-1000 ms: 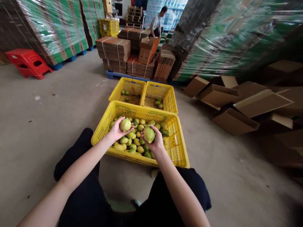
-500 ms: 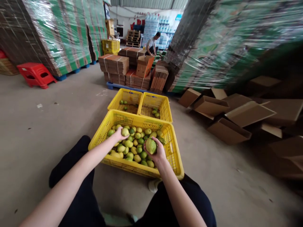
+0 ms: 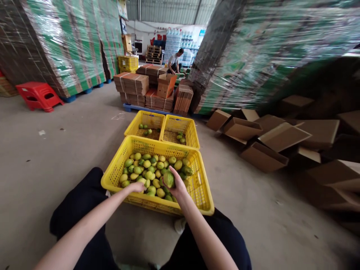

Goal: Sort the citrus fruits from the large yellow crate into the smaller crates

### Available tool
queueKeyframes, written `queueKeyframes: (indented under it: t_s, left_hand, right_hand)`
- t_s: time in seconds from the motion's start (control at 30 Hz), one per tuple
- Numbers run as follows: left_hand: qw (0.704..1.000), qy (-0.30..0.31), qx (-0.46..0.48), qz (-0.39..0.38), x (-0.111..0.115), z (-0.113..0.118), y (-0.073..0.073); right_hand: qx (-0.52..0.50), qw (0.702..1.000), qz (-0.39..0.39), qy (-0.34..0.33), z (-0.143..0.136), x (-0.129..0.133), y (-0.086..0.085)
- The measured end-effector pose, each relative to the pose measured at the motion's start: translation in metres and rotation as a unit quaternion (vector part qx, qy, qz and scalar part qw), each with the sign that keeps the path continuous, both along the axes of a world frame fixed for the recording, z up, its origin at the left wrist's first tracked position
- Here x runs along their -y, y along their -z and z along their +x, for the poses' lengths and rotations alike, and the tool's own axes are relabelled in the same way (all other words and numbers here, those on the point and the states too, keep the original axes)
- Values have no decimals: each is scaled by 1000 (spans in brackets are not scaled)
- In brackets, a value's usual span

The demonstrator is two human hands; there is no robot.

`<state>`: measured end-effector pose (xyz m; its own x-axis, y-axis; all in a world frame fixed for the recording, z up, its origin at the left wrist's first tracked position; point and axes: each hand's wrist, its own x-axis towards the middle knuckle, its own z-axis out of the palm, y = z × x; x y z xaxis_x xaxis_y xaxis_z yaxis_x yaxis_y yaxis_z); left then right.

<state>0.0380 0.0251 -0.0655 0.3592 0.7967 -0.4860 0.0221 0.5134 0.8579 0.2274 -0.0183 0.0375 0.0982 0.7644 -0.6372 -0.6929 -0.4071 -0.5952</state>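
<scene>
A large yellow crate [image 3: 206, 187] stands before me with many yellow and green lemons [image 3: 146, 164] heaped in it. My right hand [image 3: 178, 187] is closed round a large, ridged green lemon [image 3: 169, 179], held just above the heap. At the crate's near left, my left hand [image 3: 137, 187] reaches down among the fruit, its fingers curled on a yellow-green lemon that is mostly hidden by the hand. Beyond stand two smaller yellow crates, the left one [image 3: 128, 127] and the right one [image 3: 195, 137], each with a few green lemons on its floor.
Open cardboard boxes [image 3: 264, 155] lie piled on the right. Bundled flat cartons [image 3: 132, 84] sit on a blue pallet ahead, with a person [image 3: 174, 62] crouching behind. A red stool [image 3: 39, 95] stands at left. Wrapped green stacks [image 3: 244, 71] rise on both sides.
My left hand has moved from the middle left of the heap toward the crate's near side. My right hand still holds the green lemon, a little lower and further left. The view has shifted slightly.
</scene>
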Motion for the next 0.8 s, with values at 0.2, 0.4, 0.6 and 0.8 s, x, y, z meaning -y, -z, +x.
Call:
queueKeyframes:
  t_s: [0.2,0.4,0.6,0.8]
  left_hand:
    - [946,100,-298,73,12,-8,24]
    - [870,178,-440,135,13,-6,22]
    - [829,233,-480,166,12,-4,13]
    - [813,235,-494,198,13,-3,11]
  right_hand:
    - [11,994,-95,-46,-5,7,29]
    - [46,983,-162,-67,5,7,51]
    - [72,982,-164,-56,13,-8,57]
    - [104,975,-194,-38,7,-22,74]
